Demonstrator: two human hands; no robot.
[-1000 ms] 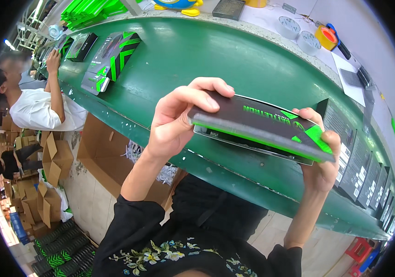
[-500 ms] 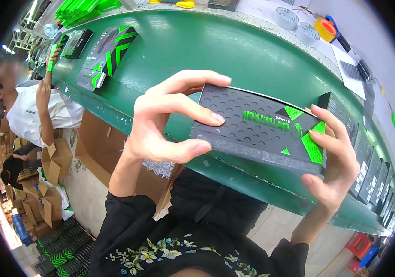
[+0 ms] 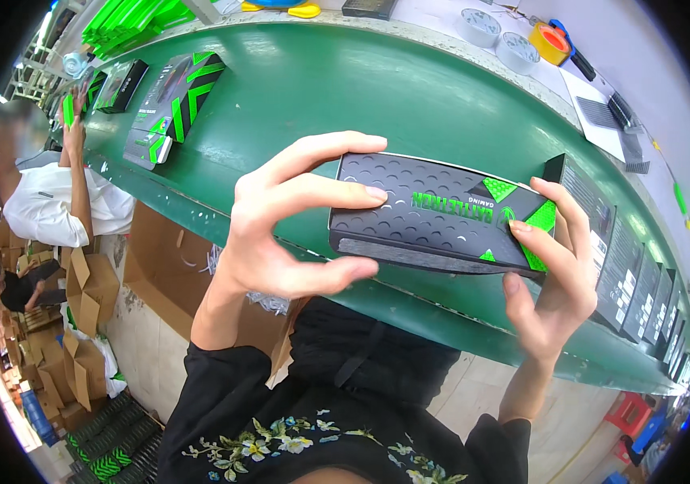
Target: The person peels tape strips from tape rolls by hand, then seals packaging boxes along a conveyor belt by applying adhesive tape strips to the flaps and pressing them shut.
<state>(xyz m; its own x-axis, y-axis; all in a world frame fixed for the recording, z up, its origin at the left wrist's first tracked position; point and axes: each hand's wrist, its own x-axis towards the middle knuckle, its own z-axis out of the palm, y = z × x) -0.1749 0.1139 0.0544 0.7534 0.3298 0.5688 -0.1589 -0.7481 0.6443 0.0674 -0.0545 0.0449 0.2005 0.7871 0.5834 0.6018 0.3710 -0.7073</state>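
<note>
Between my hands, above the green work surface, is a black box (image 3: 433, 211) with a dimpled pattern and bright green corner shapes. Its long dark side faces toward me below the patterned face. My left hand (image 3: 288, 222) grips the left end, with fingers over the patterned face and the thumb at the lower edge. At the other end, my right hand (image 3: 558, 270) has its fingers across the green corner and its thumb near the bottom edge. The box's contents, if any, are hidden.
Black-and-green boxes (image 3: 179, 101) lie at the far left, near a co-worker in white (image 3: 58, 198). Dark boxes (image 3: 639, 298) line the right side. Tape rolls (image 3: 550, 42) sit on the back ledge. Below the surface's near edge stands an open carton (image 3: 159, 278).
The held box has shifted slightly left and tilted, showing more of its dark long side. My right hand has moved left with it. The co-worker's raised hand has shifted.
</note>
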